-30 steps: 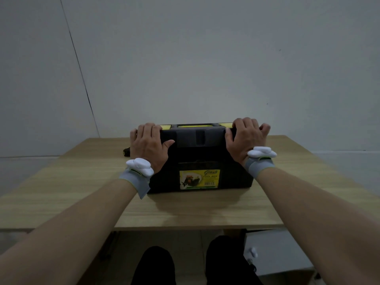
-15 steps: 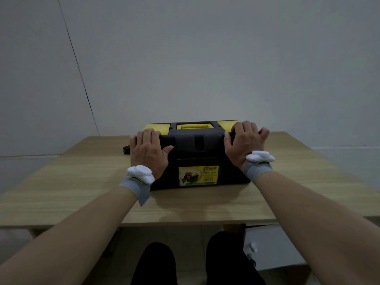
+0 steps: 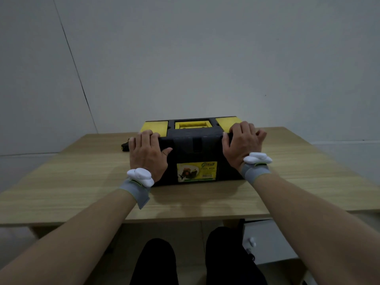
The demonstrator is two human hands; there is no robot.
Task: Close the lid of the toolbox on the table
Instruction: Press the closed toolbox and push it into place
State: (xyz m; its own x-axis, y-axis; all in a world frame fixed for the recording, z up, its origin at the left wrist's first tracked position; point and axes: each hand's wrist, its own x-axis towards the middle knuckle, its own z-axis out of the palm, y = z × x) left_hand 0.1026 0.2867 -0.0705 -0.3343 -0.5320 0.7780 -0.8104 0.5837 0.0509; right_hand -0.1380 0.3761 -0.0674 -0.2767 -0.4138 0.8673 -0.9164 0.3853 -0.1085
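A black toolbox (image 3: 195, 153) with a yellow label on its front stands in the middle of the wooden table (image 3: 82, 182). Its lid (image 3: 193, 128), black with yellow compartments and a yellow handle recess, lies flat on top of the box. My left hand (image 3: 148, 155) rests over the lid's front left corner, fingers spread along the edge. My right hand (image 3: 241, 146) lies over the front right corner, fingers draped on the lid. Both hands press on the box rather than grasp it. The front latches are hidden behind my hands.
A small dark object (image 3: 124, 146) lies on the table just behind the toolbox's left side. A grey drawer unit (image 3: 265, 241) stands under the table at the right. My knees (image 3: 156, 262) show below the table's front edge. A plain wall rises behind.
The view has tipped so more of the lid's yellow top shows. Both hands stay on the front corners of the lid, shifted only slightly.
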